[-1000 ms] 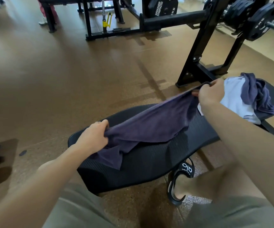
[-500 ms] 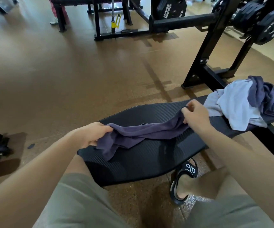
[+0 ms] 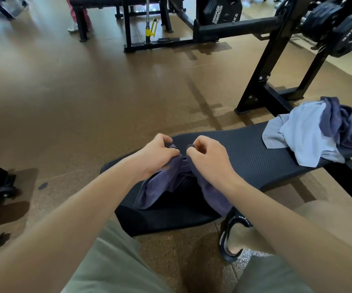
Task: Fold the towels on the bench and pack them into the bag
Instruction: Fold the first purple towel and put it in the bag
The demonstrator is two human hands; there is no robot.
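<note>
Head view
Left hand (image 3: 157,154): fingers curled, pinching one end of the purple towel (image 3: 158,187).
Right hand (image 3: 207,158): fingers curled, pinching the other end, just beside the left.
Purple towel: hangs doubled between both hands over the near end of the bench (image 3: 244,149).
Towel pile (image 3: 314,132): unfolded, grey and purple, on the bench's far end.

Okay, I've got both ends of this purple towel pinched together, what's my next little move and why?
Probably lower the purple towel flat onto the bench and smooth the fold. Your left hand and right hand hold its ends side by side, and the doubled cloth hangs loose and bunched below them.
</note>
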